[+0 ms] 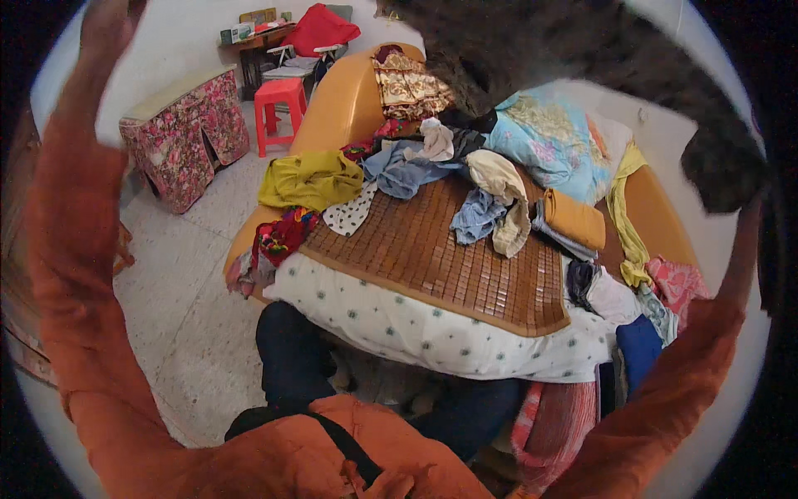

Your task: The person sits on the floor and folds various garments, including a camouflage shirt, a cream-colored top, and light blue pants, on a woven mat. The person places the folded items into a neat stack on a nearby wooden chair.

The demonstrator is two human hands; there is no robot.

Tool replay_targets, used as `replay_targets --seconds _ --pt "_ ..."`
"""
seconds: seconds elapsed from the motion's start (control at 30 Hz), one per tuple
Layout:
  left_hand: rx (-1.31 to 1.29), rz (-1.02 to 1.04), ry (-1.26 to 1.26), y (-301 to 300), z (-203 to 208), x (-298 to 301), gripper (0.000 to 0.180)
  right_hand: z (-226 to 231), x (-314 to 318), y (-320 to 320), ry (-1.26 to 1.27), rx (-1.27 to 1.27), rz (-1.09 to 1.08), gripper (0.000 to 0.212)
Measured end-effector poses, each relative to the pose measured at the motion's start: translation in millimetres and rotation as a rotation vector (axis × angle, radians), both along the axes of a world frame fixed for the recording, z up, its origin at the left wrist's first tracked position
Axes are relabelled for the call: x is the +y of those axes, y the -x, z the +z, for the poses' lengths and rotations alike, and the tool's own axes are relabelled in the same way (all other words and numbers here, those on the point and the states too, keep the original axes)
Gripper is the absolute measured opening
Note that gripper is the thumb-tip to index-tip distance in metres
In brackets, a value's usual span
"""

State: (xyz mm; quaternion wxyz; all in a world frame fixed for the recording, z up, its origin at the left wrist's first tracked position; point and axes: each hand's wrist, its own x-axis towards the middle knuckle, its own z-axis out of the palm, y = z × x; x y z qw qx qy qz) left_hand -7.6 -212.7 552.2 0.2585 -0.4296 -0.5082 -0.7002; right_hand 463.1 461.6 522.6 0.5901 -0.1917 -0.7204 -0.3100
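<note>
Both my arms are raised wide in orange sleeves. At the upper left rim, my left hand (115, 18) is cut off by the picture's edge, so its fingers do not show. A dark fuzzy garment (573, 62) hangs in the air across the upper right, over the bed's far side. Its narrow sleeve-like part runs down to my right hand (751, 218), which is closed on it and mostly covered by the dark cloth. Below the garment lie a light blue floral quilt (544, 145), a cream cloth (503, 195) and a folded mustard cloth (573, 218).
In front of me, a bed with a brown tile mat (432, 249) carries several clothes, including a yellow-green one (312, 180) and a denim one (403, 170). A red stool (279, 108), a flower-draped cabinet (187, 141) and a chair with red cloth (322, 32) stand at the left back.
</note>
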Motion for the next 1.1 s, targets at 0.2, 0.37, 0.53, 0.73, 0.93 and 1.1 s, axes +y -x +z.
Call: replay_targets --seconds 0.2,0.37,0.53,0.73,0.93,1.1 --pt "-0.495 0.232 0.026 4.6 -241.4 -44.9 0.043 -179.8 -162.2 42.4 0.520 0.007 0.274 0.024" --pt "-0.671 0.398 0.520 -55.3 -387.5 -82.4 0.012 -326.0 -223.4 1.5 0.745 -0.331 0.282 0.028" --pt "-0.836 0.162 0.562 -99.2 -451.8 -134.3 0.011 -417.1 -260.7 -20.7 0.791 -0.548 0.238 0.017" --pt "-1.003 -0.214 1.020 -95.4 -427.0 -174.9 0.019 -418.1 -287.7 -12.0 1.028 -0.539 -0.295 0.012" --pt "-0.858 -0.460 1.634 -80.9 -440.1 -165.3 0.019 -434.0 -281.9 19.7 1.261 0.066 0.087 0.019" --pt "-0.902 -0.669 1.603 -58.5 -459.1 -158.5 0.021 -419.3 -296.9 84.8 0.944 0.970 0.291 0.026"
